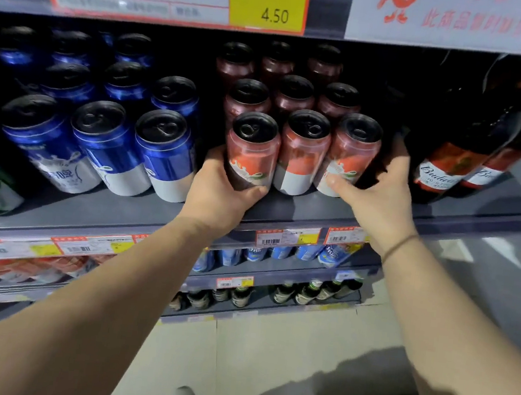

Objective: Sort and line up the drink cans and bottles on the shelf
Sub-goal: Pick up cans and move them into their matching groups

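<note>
Supermarket shelf (283, 211) holds upright red cans; left hand (221, 190) grasps the front-left red can (252, 151), right hand (379, 190) grips the front-right red can (348, 155), bracketing the row.

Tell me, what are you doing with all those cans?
A person is tidying a shop shelf of drinks. The left hand wraps around the front-left red can, and the right hand holds the front-right red can from its outer side, with one red can between them. More red cans stand in rows behind. Blue cans sit in rows to the left, and dark bottles stand to the right. The front red row looks nearly even.
</note>
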Tool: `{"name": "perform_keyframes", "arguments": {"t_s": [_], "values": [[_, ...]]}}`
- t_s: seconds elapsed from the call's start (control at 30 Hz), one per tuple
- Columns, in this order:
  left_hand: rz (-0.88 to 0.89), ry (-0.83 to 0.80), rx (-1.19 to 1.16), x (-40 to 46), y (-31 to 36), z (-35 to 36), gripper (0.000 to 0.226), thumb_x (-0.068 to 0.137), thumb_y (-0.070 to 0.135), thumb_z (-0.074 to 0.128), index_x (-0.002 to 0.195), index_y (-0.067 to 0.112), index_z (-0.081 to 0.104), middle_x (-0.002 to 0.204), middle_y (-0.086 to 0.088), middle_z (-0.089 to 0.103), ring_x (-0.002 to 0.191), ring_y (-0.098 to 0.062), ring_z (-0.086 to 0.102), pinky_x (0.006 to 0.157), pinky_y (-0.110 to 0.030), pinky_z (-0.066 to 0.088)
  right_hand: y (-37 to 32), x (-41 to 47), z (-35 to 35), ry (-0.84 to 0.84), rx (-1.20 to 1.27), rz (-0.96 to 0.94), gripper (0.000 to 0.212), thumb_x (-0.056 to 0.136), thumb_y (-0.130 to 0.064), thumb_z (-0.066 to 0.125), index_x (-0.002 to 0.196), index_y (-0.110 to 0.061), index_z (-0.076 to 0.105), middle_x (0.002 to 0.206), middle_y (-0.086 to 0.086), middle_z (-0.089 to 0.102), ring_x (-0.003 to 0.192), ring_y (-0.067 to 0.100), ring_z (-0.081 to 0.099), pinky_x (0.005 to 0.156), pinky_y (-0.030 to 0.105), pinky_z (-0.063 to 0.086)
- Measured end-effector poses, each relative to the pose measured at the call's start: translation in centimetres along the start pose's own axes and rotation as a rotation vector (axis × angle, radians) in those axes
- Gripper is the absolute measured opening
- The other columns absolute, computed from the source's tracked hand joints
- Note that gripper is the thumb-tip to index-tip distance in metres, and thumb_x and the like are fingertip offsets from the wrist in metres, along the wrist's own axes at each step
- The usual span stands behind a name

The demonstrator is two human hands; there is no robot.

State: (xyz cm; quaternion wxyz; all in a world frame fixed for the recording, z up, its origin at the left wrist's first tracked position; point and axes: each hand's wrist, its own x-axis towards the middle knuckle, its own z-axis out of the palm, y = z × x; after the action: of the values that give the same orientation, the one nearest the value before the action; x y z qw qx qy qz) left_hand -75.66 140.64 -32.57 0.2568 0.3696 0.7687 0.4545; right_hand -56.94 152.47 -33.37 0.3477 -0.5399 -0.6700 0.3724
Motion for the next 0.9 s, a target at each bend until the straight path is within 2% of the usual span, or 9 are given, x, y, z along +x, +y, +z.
{"name": "perform_keyframes", "arguments": {"t_s": [0.07,0.17,0.3,0.43,0.53,0.6,0.67,0.73,0.9], "values": [[0.0,0.005,-0.009,0.0,0.0,0.0,0.058,0.072,0.028,0.084,0.12,0.019,0.052,0.1,0.011,0.061,0.093,-0.006,0.056,0.082,-0.017,0.04,-1.8,-1.0,-0.3,0.177,-0.05,-0.172,0.1,0.06,-0.046,0.081,0.144,-0.021,0.032,0.144,0.002,0.041,0.133,0.017,0.038,0.113,0.037,0.031],[0.006,0.022,-0.02,0.1,-0.2,0.1,0.059,0.072,0.029,0.083,0.121,0.019,0.051,0.1,0.013,0.06,0.094,-0.006,0.055,0.077,-0.008,0.039,-5.5,-2.3,0.6,0.324,-0.319,-0.444,0.087,0.062,-0.059,0.07,0.135,-0.017,0.05,0.138,0.01,0.047,0.132,0.03,0.037,0.113,0.044,0.026],[0.004,0.032,-0.027,-0.3,-0.3,0.2,0.058,0.076,0.025,0.081,0.122,0.02,0.047,0.093,0.02,0.051,0.09,-0.003,0.049,0.064,0.008,0.032,-7.9,-1.1,2.1,0.043,-0.637,-0.406,0.076,0.063,-0.073,0.065,0.129,-0.035,0.055,0.14,0.001,0.047,0.134,0.032,0.032,0.117,0.048,0.011],[-0.004,0.032,-0.049,-0.2,-0.1,0.4,0.056,0.079,0.026,0.078,0.124,0.02,0.045,0.092,0.024,0.05,0.091,-0.003,0.049,0.067,0.004,0.033,-7.3,0.3,0.9,-0.136,-0.609,-0.432,0.06,0.065,-0.063,0.071,0.121,-0.044,0.059,0.131,-0.008,0.057,0.126,0.027,0.038,0.111,0.045,0.022],[-0.026,0.017,-0.054,-0.1,0.0,0.5,0.059,0.081,0.034,0.075,0.128,0.022,0.042,0.103,0.016,0.053,0.096,-0.004,0.049,0.082,-0.013,0.035,-7.5,0.5,0.3,-0.208,-0.598,-0.47,0.065,0.062,-0.067,0.066,0.122,-0.046,0.056,0.131,-0.01,0.057,0.127,0.026,0.039,0.111,0.048,0.025],[-0.042,0.023,-0.055,-0.1,0.0,0.5,0.06,0.081,0.036,0.075,0.129,0.022,0.042,0.106,0.015,0.053,0.098,-0.005,0.05,0.084,-0.016,0.035,-8.1,0.7,0.2,-0.232,-0.609,-0.466,0.069,0.059,-0.07,0.064,0.123,-0.048,0.052,0.132,-0.009,0.056,0.127,0.028,0.04,0.11,0.049,0.025],[-0.049,0.037,-0.059,-0.2,0.0,0.4,0.06,0.08,0.034,0.077,0.129,0.022,0.044,0.106,0.015,0.054,0.1,-0.005,0.052,0.084,-0.015,0.035,-8.8,1.4,0.3,-0.205,-0.564,-0.438,0.079,0.053,-0.077,0.052,0.125,-0.044,0.05,0.131,-0.006,0.056,0.127,0.03,0.044,0.109,0.05,0.029],[-0.056,0.043,-0.049,-0.4,0.1,0.3,0.058,0.079,0.033,0.078,0.127,0.022,0.046,0.101,0.018,0.054,0.097,-0.003,0.052,0.081,-0.011,0.035,-9.5,2.8,0.7,-0.169,-0.494,-0.43,0.078,0.058,-0.076,0.044,0.125,-0.037,0.053,0.127,0.0,0.059,0.124,0.032,0.049,0.105,0.05,0.036],[-0.055,0.054,0.013,-0.5,0.3,0.2,0.048,0.082,0.028,0.075,0.122,0.018,0.049,0.083,0.025,0.042,0.088,-0.004,0.044,0.069,-0.003,0.026,-11.3,6.1,1.8,-0.303,-0.61,-0.461,0.063,0.074,-0.061,0.053,0.133,-0.037,0.049,0.135,0.003,0.056,0.127,0.034,0.048,0.104,0.05,0.038]]}}
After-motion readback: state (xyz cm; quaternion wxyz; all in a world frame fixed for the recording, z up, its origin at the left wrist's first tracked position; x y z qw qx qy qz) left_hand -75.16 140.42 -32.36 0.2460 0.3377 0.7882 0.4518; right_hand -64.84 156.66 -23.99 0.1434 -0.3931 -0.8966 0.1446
